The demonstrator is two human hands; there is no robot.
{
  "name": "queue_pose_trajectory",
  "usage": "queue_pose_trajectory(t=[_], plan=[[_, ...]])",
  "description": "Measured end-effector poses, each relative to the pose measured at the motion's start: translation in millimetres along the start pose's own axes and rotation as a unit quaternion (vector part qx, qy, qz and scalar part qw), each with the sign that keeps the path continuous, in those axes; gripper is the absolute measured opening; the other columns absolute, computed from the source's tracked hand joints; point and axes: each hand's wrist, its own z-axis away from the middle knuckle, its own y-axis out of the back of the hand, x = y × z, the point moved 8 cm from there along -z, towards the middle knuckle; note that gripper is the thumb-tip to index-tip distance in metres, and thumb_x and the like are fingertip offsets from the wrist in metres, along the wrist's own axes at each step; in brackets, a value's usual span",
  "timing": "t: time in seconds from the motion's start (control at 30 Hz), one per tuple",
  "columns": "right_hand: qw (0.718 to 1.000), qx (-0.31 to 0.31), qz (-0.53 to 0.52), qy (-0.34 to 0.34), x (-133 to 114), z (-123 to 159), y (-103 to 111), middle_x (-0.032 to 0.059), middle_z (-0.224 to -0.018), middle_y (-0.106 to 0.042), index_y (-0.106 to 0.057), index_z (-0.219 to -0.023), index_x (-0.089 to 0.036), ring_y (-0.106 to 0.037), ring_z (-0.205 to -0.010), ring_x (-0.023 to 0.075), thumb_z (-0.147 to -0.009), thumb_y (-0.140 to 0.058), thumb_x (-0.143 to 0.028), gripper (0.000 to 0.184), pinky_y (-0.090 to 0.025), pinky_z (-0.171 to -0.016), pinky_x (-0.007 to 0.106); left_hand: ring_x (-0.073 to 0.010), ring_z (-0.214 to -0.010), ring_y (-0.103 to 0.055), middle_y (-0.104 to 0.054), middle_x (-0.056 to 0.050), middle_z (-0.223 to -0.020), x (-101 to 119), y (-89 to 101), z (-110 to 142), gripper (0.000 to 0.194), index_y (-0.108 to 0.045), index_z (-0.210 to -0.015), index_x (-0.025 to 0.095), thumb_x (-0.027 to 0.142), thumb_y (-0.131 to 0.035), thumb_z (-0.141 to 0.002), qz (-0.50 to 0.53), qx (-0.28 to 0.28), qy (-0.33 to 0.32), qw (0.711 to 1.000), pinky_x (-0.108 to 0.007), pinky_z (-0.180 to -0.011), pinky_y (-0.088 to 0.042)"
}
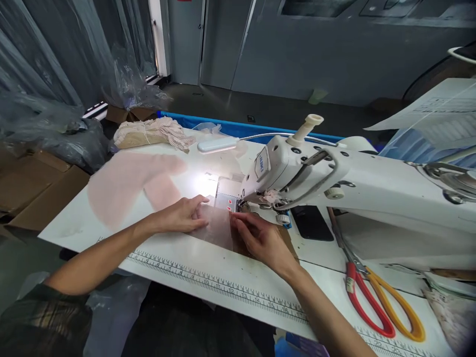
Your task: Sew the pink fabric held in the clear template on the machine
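Watching remotely, I saw sheer fabric [217, 229] between the left hand [181, 214], thumb and forefinger apart at the left edge, and the right hand [265, 240]; whether that pinched the right edge, I couldn't tell.

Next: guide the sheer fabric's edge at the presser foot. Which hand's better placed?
Likely the right hand: its fingertips are at the edge of the sheer fabric, close to the presser foot. The left hand is at the fabric's left side, farther from the foot.
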Motion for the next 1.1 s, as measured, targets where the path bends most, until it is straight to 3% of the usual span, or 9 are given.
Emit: queue_pose_trajectory(t=[0.13, 0.2, 0.33, 0.43, 0.5, 0.63, 0.83, 1.1], plan=[[0.964, -0.007, 0.199, 0.178, -4, 16, -4, 0.0142, -0.110, -0.060, -0.063, -0.125, -0.021, -0.060, -0.102, 0.0265, -0.096, -0.042, -0.026, 0.037, -0.053, -0.087, 0.045, -0.0126, -0.046, -0.059, -0.065, -0.001, -0.072, -4, 3.8, -1, 0.060, -0.047, -0.134, 0.013, 0.027, -0.068, -0.080, 0.009, 0.069, 0.036, 0.997, -0.022, -0.043, -0.043], [0.942, -0.002, 0.264, 0.210, -5, 16, -8, 0.0154, -0.107, -0.058, -0.062, -0.127, -0.021, -0.059, -0.100, 0.0281, -0.095, -0.041, -0.025, 0.038, -0.054, -0.084, 0.046, -0.0113, -0.043, -0.056, -0.063, 0.002, -0.067, -4, 10.5, -3, 0.062, -0.044, -0.136, 0.016, 0.029, -0.068, -0.081, 0.017, 0.100, 0.032, 0.994, -0.022, -0.041, -0.040], [0.947, -0.013, 0.282, 0.153, 3, 2, -2, 0.0132, -0.105, -0.058, -0.063, -0.123, -0.022, -0.062, -0.086, 0.0248, -0.096, -0.041, -0.031, 0.035, -0.056, -0.069, 0.038, -0.0115, -0.047, -0.056, -0.065, 0.001, -0.071, -9, 26.5, -6, 0.071, -0.042, -0.136, 0.017, 0.037, -0.074, -0.077, -0.006, 0.159, 0.035, 0.987, -0.024, -0.046, -0.043], [0.967, -0.025, 0.233, 0.099, 15, -6, 8, 0.0088, -0.112, -0.060, -0.063, -0.122, -0.027, -0.064, -0.084, 0.0217, -0.097, -0.040, -0.034, 0.034, -0.055, -0.066, 0.033, -0.0146, -0.058, -0.063, -0.069, -0.002, -0.079, -11, 23.9, -10, 0.086, -0.038, -0.140, 0.015, 0.036, -0.081, -0.068, 0.000, 0.131, 0.038, 0.991, -0.026, -0.055, -0.046], [0.971, -0.017, 0.223, 0.084, 21, -10, 12, 0.0074, -0.114, -0.062, -0.061, -0.126, -0.029, -0.063, -0.091, 0.0224, -0.098, -0.038, -0.033, 0.036, -0.054, -0.069, 0.033, -0.0152, -0.062, -0.064, -0.070, -0.002, -0.079, -10, 24.0, -11, 0.085, -0.039, -0.139, 0.015, 0.032, -0.081, -0.067, -0.005, 0.124, 0.037, 0.992, -0.026, -0.058, -0.046], [0.953, -0.027, 0.286, 0.098, 29, -13, 4, 0.0104, -0.115, -0.059, -0.054, -0.136, -0.030, -0.061, -0.092, 0.0240, -0.098, -0.037, -0.029, 0.042, -0.051, -0.069, 0.034, -0.0154, -0.067, -0.063, -0.070, -0.001, -0.077, -12, 36.8, -9, 0.074, -0.044, -0.136, 0.015, 0.032, -0.076, -0.071, -0.029, 0.141, 0.065, 0.987, -0.024, -0.058, -0.043], [0.925, -0.026, 0.348, 0.149, 20, -9, -6, 0.0115, -0.102, -0.056, -0.056, -0.135, -0.029, -0.057, -0.082, 0.0221, -0.097, -0.038, -0.027, 0.043, -0.049, -0.069, 0.034, -0.0142, -0.063, -0.060, -0.068, -0.002, -0.080, -19, 42.2, -10, 0.075, -0.043, -0.136, 0.013, 0.041, -0.074, -0.074, -0.033, 0.098, 0.089, 0.991, -0.024, -0.055, -0.041], [0.944, 0.022, 0.294, 0.150, 19, -4, -2, 0.0102, -0.104, -0.060, -0.064, -0.125, -0.024, -0.060, -0.086, 0.0216, -0.094, -0.041, -0.020, 0.039, -0.050, -0.071, 0.033, -0.0133, -0.060, -0.054, -0.064, 0.001, -0.074, -19, 35.4, -12, 0.072, -0.047, -0.134, 0.013, 0.042, -0.072, -0.073, -0.093, 0.144, 0.087, 0.981, -0.026, -0.059, -0.041]])
